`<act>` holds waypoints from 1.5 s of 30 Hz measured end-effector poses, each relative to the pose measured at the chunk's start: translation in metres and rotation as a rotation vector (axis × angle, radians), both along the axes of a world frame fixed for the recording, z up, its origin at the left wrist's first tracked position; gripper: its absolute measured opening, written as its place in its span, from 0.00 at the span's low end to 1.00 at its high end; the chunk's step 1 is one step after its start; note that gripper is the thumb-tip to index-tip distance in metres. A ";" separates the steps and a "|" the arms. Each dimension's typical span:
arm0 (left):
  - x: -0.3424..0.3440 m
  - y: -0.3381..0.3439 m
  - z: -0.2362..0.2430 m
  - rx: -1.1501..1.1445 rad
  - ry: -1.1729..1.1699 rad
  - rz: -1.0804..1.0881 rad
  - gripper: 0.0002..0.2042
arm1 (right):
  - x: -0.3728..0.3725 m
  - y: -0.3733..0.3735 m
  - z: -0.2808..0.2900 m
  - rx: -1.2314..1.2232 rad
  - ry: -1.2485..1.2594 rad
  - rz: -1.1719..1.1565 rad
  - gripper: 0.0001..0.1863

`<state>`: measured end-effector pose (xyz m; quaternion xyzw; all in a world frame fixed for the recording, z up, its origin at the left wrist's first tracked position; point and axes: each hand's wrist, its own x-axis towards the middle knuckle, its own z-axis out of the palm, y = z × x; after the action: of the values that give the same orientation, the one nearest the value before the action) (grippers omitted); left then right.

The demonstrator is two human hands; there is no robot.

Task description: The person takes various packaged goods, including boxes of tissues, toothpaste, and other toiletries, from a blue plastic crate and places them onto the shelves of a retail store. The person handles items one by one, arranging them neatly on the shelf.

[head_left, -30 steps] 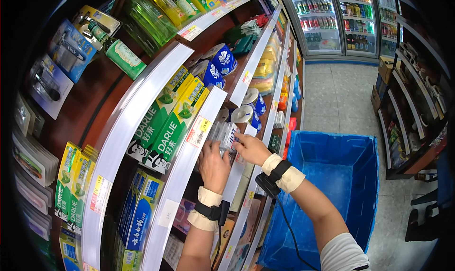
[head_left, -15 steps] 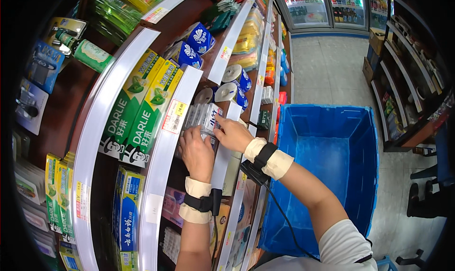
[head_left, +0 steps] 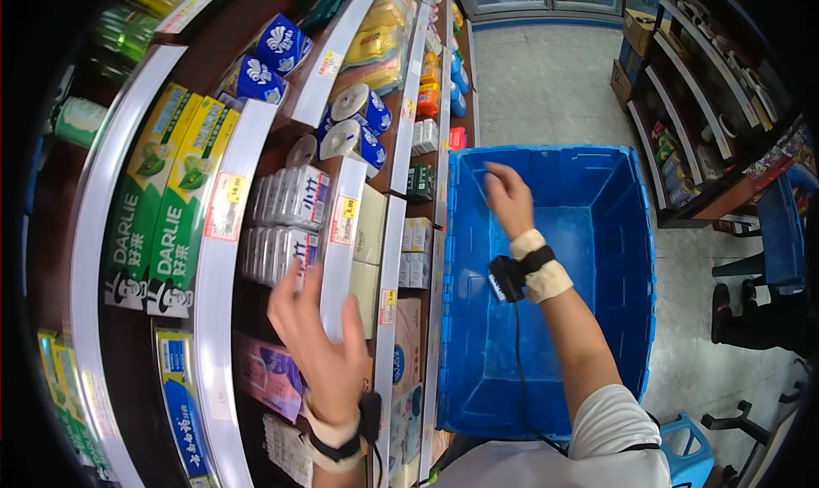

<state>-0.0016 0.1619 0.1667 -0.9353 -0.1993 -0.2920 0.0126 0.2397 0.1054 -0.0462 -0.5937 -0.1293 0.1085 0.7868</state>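
Note:
My left hand (head_left: 320,343) is open, fingers spread, in front of the shelf's white edge. Just beyond its fingertips are two stacks of small clear-wrapped packs, an upper stack (head_left: 294,196) and a lower stack (head_left: 281,253), with white front labels and dark blue print. My right hand (head_left: 510,202) hangs over the far left part of a big blue plastic crate (head_left: 636,300). Its fingers are loosely bent and apart, and I see nothing in them. Both wrists carry pale wraps with black straps and small cabled devices.
Green and yellow toothpaste boxes (head_left: 175,206) stand on the shelf to the left. Blue-wrapped paper rolls (head_left: 354,134) lie farther along. A dark rack (head_left: 699,104) stands across the tiled aisle (head_left: 546,78), with a blue stool (head_left: 687,454) near the lower right.
My right hand has left the packs and moved right, over the crate. My left hand has drawn back and spread its fingers. The view has shifted right, and the packs now stand in neat stacks.

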 end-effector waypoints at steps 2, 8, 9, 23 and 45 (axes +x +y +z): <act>-0.014 -0.017 -0.013 -0.130 0.074 -0.096 0.18 | 0.006 -0.031 -0.081 -0.532 -0.050 -0.172 0.16; -0.040 -0.026 -0.074 -0.427 0.377 -0.341 0.13 | -0.058 -0.085 -0.241 -1.248 0.191 0.404 0.31; -0.046 -0.025 -0.078 -0.445 0.405 -0.354 0.13 | -0.067 -0.081 -0.243 -1.307 0.211 0.487 0.34; -0.051 -0.028 -0.087 -0.558 0.434 -0.356 0.13 | -0.106 -0.035 -0.245 -1.486 0.087 0.377 0.45; -0.030 -0.055 -0.065 -0.530 -0.035 -0.253 0.32 | -0.100 -0.070 0.093 -0.066 -0.054 0.713 0.38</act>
<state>-0.0318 0.1071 0.1016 -0.9183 -0.1504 -0.2452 -0.2720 0.1396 0.0351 0.0467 -0.5390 -0.3453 0.3645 0.6763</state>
